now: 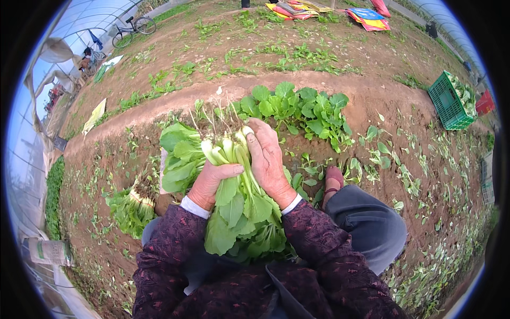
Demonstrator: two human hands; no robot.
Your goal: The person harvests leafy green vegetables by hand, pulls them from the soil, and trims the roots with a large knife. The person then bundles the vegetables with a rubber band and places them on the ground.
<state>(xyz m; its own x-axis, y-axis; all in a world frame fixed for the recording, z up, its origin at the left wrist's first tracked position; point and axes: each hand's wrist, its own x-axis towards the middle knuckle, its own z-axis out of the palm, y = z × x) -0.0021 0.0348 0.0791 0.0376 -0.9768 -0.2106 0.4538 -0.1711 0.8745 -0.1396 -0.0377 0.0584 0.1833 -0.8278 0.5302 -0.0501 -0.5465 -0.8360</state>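
Observation:
Between my two hands is a bunch of leafy greens [239, 199], its pale stalks and thin roots pointing away from me and its leaves hanging toward my lap. My left hand [213, 179] wraps the stalks from the left, thumb across the front. On the right, my right hand [267, 159] presses along the stalk bases with its fingers near the roots. More loose leafy greens [183, 157] lie just beyond my left hand. Farther left on the soil rests a tied bundle of greens [133, 207] with a reddish band around its stalks.
Growing greens [299, 111] stand in the soil ahead. A green plastic crate [450, 101] filled with greens sits at the right. Scattered leaves [406, 175] litter the ground there. Colourful sacks [368, 19] lie at the back, and a bicycle [133, 30] stands far left. A white sack [50, 252] is at lower left.

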